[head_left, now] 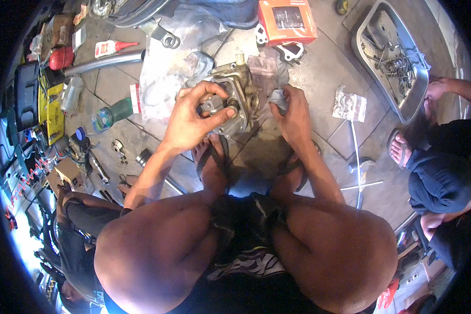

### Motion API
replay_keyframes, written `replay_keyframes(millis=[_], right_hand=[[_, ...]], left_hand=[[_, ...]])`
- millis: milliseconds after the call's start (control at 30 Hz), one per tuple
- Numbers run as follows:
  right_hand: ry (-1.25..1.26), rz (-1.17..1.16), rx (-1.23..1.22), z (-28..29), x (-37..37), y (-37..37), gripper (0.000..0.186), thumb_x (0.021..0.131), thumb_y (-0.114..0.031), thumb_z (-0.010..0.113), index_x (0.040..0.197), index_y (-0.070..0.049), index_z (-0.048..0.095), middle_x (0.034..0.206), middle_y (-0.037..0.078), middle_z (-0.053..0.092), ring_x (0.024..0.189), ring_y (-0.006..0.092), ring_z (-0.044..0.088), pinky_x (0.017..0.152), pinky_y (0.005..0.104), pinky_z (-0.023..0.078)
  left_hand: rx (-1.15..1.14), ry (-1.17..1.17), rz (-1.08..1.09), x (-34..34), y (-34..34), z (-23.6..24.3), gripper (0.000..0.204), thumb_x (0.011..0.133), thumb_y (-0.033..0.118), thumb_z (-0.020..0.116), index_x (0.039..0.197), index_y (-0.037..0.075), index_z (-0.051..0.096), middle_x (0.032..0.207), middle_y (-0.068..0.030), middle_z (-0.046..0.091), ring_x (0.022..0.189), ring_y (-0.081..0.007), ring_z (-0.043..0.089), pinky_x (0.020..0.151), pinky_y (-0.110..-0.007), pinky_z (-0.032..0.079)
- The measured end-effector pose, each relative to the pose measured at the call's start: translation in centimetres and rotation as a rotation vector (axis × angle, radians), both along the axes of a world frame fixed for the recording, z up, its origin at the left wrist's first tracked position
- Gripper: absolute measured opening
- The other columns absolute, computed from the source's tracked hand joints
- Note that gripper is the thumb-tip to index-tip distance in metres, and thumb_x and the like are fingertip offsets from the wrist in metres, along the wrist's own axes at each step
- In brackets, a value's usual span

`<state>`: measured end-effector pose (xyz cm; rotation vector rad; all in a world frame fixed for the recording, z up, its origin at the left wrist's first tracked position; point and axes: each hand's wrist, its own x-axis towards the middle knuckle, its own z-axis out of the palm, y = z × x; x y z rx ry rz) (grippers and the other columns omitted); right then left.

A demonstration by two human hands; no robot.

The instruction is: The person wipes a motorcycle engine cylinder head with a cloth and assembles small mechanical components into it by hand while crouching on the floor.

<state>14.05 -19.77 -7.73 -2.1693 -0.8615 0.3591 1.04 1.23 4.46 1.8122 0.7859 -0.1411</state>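
In front of me, between my feet, a grey metal cylinder head [247, 89] stands tilted on the tiled floor. My left hand [191, 118] grips it from the left side, with thumb and index finger curled around a round, spring-like part [234, 103] in its opening. The other fingers of that hand are partly hidden by the metal. To the right of it, apart from the metal, my right hand [294, 112] pinches a small crumpled pale grey rag [279, 98] between thumb and fingers.
Clear plastic sheeting [162, 78] lies left of the cylinder head, an orange box [288, 22] beyond it. A metal tray [360, 49] of parts sits far right, near another person's hand [438, 89]. A hammer [361, 166], green bottle [118, 111] and steel tube [107, 63] lie around.
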Motion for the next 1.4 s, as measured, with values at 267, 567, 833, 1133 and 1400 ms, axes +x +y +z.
replay_keyframes(millis=[267,567,833,1133,1400], right_hand=[[-0.128,0.032,-0.110,-0.2,-1.1,0.7,0.029,0.082,-0.016,0.070,0.108,-0.004,0.062,0.105,0.017,0.059,0.097,0.0372,0.056,0.084,0.0445,0.048],[0.578,-0.219,0.013,0.9,3.5,-2.1,0.021,0.084,-0.006,0.064,0.105,-0.004,0.068,0.083,0.004,0.063,0.065,0.0108,0.055,0.062,0.0259,0.046],[0.274,-0.259,-0.171,2.7,6.2,-3.3,0.021,0.086,-0.006,0.066,0.107,-0.005,0.069,0.077,0.000,0.062,0.061,0.0084,0.050,0.057,0.0242,0.041],[-0.134,-0.195,-0.048,1.4,3.5,-1.5,0.018,0.079,-0.001,0.066,0.096,-0.005,0.071,0.100,0.013,0.060,0.088,0.0306,0.061,0.076,0.0400,0.051],[-0.081,-0.153,-0.078,1.1,2.4,-0.8,0.026,0.080,-0.002,0.066,0.106,-0.007,0.070,0.109,0.016,0.066,0.096,0.0313,0.064,0.082,0.0387,0.052]], left_hand=[[-0.013,-0.027,-0.018,-0.5,0.3,0.0,0.029,0.080,0.016,0.079,0.102,0.008,0.062,0.103,-0.0030,0.063,0.103,-0.0164,0.057,0.088,-0.032,0.045],[0.113,-0.038,-0.082,-0.5,0.5,0.2,0.032,0.076,0.019,0.081,0.101,0.008,0.063,0.101,-0.0040,0.063,0.101,-0.0191,0.056,0.087,-0.032,0.044],[0.053,-0.110,-0.031,-1.2,0.6,-0.2,0.033,0.076,0.017,0.081,0.101,0.008,0.063,0.102,-0.0058,0.064,0.102,-0.0217,0.057,0.093,-0.034,0.042],[0.150,-0.045,-0.070,-1.1,0.6,0.7,0.032,0.076,0.014,0.081,0.100,0.007,0.062,0.103,-0.0060,0.064,0.103,-0.0209,0.056,0.094,-0.034,0.041],[0.085,-0.069,-0.068,-1.3,0.4,0.3,0.031,0.077,0.014,0.080,0.101,0.007,0.062,0.103,-0.0053,0.062,0.104,-0.0205,0.056,0.094,-0.034,0.042]])
